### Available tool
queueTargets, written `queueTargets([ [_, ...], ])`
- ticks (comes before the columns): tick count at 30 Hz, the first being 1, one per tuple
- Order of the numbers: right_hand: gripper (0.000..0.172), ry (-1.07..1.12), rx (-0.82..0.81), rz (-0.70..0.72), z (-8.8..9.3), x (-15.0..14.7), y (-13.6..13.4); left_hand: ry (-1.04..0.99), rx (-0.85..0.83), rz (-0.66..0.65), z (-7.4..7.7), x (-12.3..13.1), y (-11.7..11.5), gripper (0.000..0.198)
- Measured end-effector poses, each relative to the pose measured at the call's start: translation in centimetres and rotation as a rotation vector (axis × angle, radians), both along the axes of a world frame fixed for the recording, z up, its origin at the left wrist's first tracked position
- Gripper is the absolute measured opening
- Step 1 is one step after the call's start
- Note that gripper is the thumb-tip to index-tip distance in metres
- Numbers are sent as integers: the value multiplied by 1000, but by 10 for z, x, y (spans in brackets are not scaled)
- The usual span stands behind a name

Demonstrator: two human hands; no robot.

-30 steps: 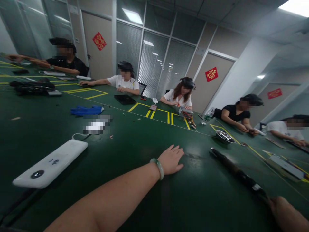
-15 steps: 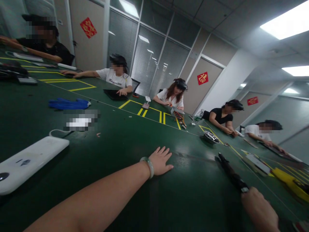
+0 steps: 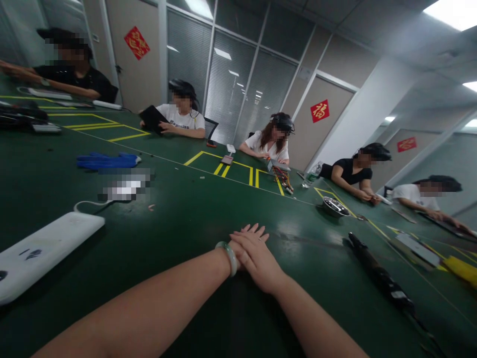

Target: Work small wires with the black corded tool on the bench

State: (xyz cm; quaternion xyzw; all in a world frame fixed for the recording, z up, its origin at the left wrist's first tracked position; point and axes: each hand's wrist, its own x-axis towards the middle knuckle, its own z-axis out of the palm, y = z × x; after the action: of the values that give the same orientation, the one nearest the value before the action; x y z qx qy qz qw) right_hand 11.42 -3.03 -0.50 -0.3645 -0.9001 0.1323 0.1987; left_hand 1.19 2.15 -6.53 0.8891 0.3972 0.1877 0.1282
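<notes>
My left hand [image 3: 239,258] lies flat on the green table with its fingers stretched out, a pale green bangle [image 3: 231,258] around the wrist. Across the back of it rests my right hand [image 3: 261,263], fingers extended and wearing a ring, partly covering the left. Neither hand holds an object. To the right lies a long black stick-shaped object [image 3: 380,268] with a shiny band near its lower end; its kind is unclear. Left of my hands is a white slab-like device [image 3: 55,253], its cable running to a pixelated item [image 3: 126,189].
A blue glove [image 3: 108,160] lies at the left. Farther right are a metal bowl [image 3: 335,207], a plastic bottle [image 3: 312,175], a box with coloured wires [image 3: 281,173] and a yellow item [image 3: 461,269]. Several people sit along the far side. Yellow tape marks the table [image 3: 194,209].
My right hand has let go of the black stick-shaped object and moved left onto my left hand. The object now lies on the table. A person opposite has raised a dark flat object.
</notes>
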Motion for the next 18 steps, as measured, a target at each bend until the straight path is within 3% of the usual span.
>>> queueTargets([
  [5, 51, 21, -63, 54, 6, 19, 2, 190, 158, -84, 2, -5, 0, 78],
  [18, 52, -15, -84, 68, 10, 25, 3, 240, 106, -90, 23, -6, -10, 74],
])
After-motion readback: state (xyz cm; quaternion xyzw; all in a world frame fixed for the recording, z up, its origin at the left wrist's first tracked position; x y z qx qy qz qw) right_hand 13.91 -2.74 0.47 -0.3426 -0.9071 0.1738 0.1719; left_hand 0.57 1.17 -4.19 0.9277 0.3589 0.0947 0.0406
